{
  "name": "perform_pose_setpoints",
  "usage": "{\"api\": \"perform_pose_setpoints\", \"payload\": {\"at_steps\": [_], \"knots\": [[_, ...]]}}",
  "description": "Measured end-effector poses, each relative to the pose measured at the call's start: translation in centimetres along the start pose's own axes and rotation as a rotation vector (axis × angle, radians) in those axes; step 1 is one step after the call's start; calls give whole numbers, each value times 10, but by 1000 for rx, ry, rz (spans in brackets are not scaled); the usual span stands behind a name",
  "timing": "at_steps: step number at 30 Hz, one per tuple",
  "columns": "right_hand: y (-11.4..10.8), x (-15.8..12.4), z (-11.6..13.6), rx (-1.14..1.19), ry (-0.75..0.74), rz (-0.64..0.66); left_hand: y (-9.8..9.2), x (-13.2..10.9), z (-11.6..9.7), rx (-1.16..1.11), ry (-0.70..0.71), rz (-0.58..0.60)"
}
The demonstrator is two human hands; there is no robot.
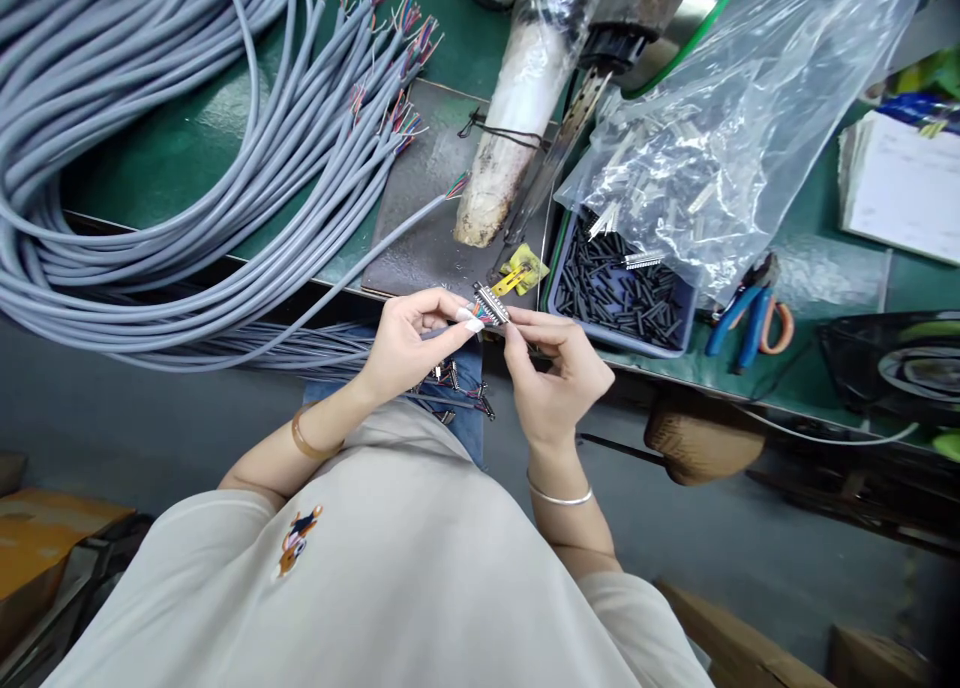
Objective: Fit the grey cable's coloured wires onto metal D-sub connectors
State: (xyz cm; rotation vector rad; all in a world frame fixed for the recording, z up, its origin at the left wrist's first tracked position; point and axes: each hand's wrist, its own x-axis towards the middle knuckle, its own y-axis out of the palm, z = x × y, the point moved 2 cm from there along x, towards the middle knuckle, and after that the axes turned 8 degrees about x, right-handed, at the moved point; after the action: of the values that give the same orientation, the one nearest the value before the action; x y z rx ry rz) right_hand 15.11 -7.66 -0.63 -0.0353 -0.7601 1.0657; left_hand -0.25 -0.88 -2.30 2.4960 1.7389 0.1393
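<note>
A small metal multi-pin connector (492, 304) with coloured wires at its lower side is held up at the table's front edge. My left hand (409, 340) pinches it, with the wires, between thumb and fingers from the left. From the other side, my right hand (559, 370) closes thumb and forefinger at the connector's right end. Just behind the connector lies a yellow forked piece (517, 274). Below my hands, several cable ends with similar connectors (448, 376) rest on my lap. The exact contact of the right fingertips is hard to make out.
Grey cables (300, 238) with stripped coloured ends cover the left. A wrapped white tube (517, 128) and metal rods hang close behind my hands. A blue bin (679, 340) holds black sleeves, with a plastic bag (712, 138) above it. Pliers (746, 313) and paper (904, 183) lie right.
</note>
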Motion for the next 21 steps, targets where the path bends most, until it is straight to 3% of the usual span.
{"api": "perform_pose_setpoints", "payload": {"at_steps": [8, 21], "knots": [[12, 2, -6, -3, -36, -6, 0, 14, 0, 61, -10, -135], [13, 20, -10, 69, -22, 4, 0, 25, -11, 139, 57, -157]]}}
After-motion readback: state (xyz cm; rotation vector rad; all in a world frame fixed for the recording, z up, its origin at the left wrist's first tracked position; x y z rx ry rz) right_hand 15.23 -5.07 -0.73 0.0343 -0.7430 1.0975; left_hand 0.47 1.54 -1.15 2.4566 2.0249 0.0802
